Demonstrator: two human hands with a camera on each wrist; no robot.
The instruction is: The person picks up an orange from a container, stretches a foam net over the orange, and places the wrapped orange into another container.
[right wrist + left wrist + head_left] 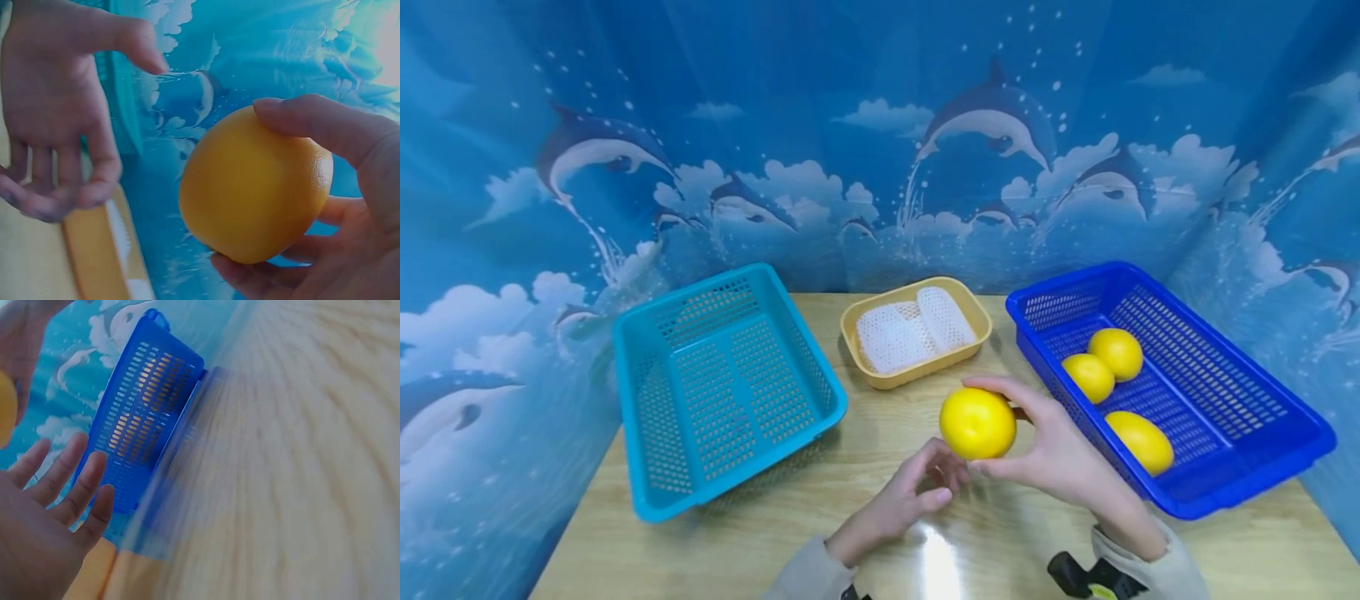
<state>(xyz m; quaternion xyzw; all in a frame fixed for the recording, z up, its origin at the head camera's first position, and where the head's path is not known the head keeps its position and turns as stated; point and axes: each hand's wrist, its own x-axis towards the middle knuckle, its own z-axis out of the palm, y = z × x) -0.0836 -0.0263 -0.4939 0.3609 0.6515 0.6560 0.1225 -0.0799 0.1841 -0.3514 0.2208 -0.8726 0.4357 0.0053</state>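
My right hand (1060, 446) grips a round yellow orange (977, 423) above the table, thumb on one side and fingers on the other. The right wrist view shows that orange (250, 187) large, with the thumb across its upper edge. Just left of it, my left hand (906, 492) holds nothing, palm turned up and fingers loosely bent. In the left wrist view the left hand's fingers (78, 487) are spread. A dark blue basket (1213, 367) at the right contains three more oranges (1138, 442).
A teal basket (741, 375) with nothing in it stands at the left. Between the baskets, farther back, a small yellow tray (917, 372) holds white foam net sleeves (891, 337). A dolphin-printed curtain (850, 100) hangs behind the wooden table (760, 542).
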